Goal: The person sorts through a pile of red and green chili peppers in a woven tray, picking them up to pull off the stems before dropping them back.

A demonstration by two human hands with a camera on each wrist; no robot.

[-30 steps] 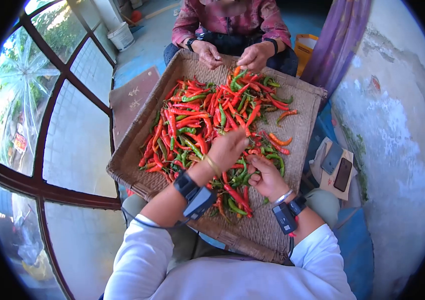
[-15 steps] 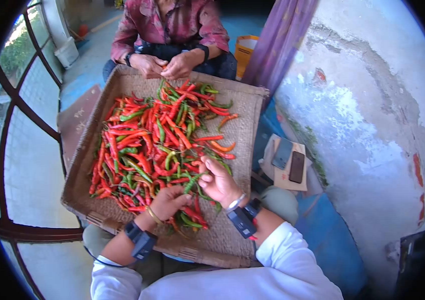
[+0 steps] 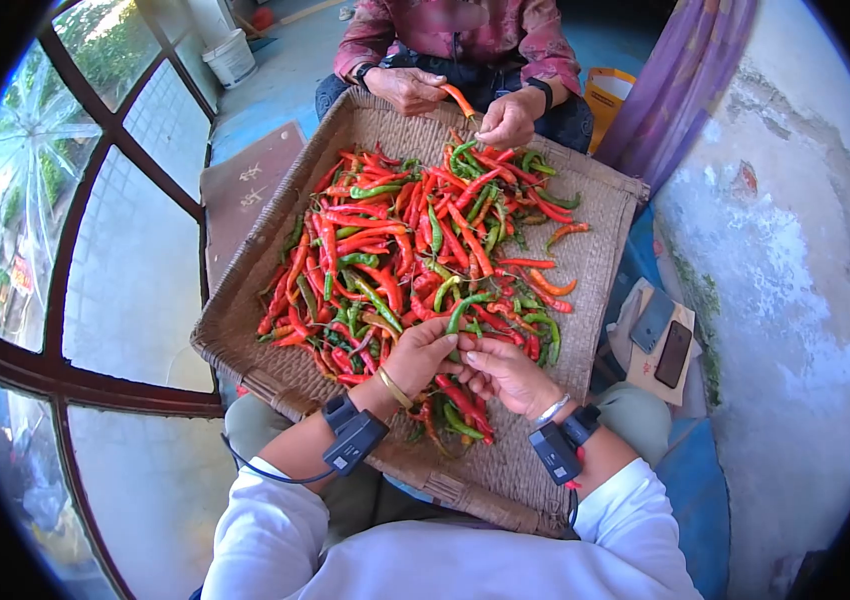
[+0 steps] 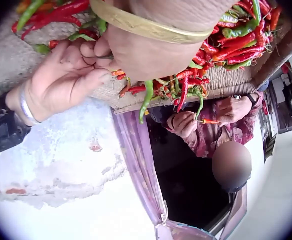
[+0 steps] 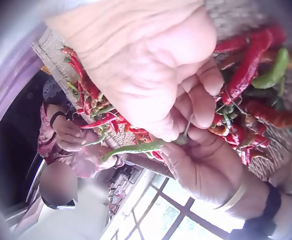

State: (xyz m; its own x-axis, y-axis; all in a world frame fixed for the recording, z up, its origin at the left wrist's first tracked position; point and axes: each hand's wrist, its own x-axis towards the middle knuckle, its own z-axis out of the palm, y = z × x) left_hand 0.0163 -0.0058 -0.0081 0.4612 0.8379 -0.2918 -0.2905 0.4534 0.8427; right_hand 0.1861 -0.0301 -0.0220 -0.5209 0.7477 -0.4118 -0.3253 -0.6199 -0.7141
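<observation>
A green pepper [image 3: 457, 316] [image 5: 136, 148] is pinched by its stem end between the thumb and fingers of my left hand [image 3: 415, 362] [image 5: 208, 162], its tip pointing away from me. My right hand [image 3: 510, 375] [image 4: 61, 80] meets the left at that end, its fingertips on the thin stem in the right wrist view. Below and around both hands lie red and green peppers [image 3: 375, 285], heaped in a shallow woven tray [image 3: 560, 375]. In the left wrist view my left hand [image 4: 151, 50] hides most of the grip.
Across the tray, a person in a patterned pink top [image 3: 455, 40] holds an orange pepper [image 3: 458, 98]. Two phones [image 3: 673, 354] lie on a board at the right, near a rough wall [image 3: 785, 250]. Framed window panes [image 3: 130, 270] stand at the left.
My left hand has come back from over the heap and now holds the green pepper. My right hand has lowered to meet it. The other person's hands have moved apart. The head view has swung.
</observation>
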